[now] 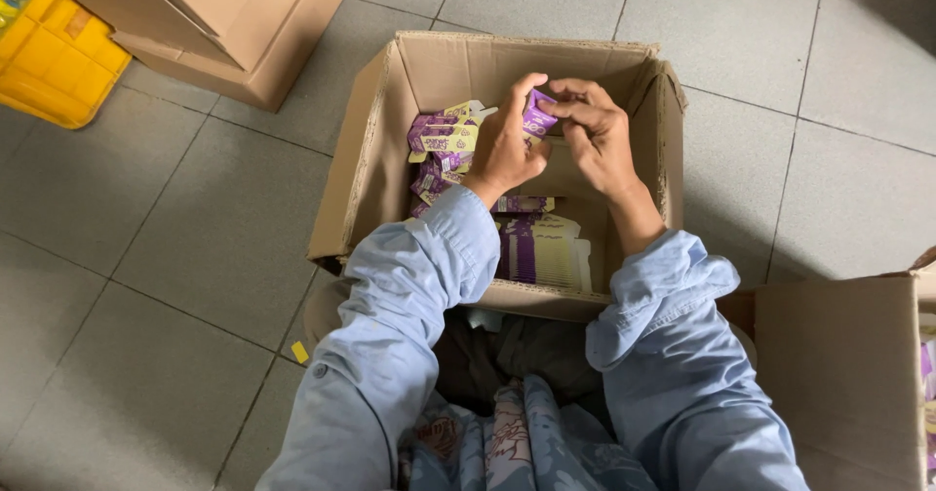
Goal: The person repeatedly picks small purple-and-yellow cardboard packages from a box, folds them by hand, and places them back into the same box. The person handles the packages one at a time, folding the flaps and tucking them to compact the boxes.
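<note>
Head view, looking down: my left hand (504, 150) and right hand (595, 132) meet above the open cardboard box (375, 130), both fingertip grips clamped together on one small purple packet (537, 117). The packet sits between my left thumb and forefinger and my right fingertips, above the upper middle of the box, near the far wall but not touching it. Its long axis appears to run diagonally, from lower left to upper right, though most of it is hidden by my fingers, so which end is which I cannot tell. The box walls stand upright on all four sides, with the far flap and side flaps folded outward; the right wall lies just beside my right wrist, the near wall under my forearms. Open room remains in the right half of the box floor. A loose heap of purple and yellow packets (441, 145) fills the left side, and a flat stack of purple and cream cartons (542, 249) lies against the near wall. Grey floor tiles (175, 218) surround the box; a yellow crate (54, 57) sits well apart at the upper left.
</note>
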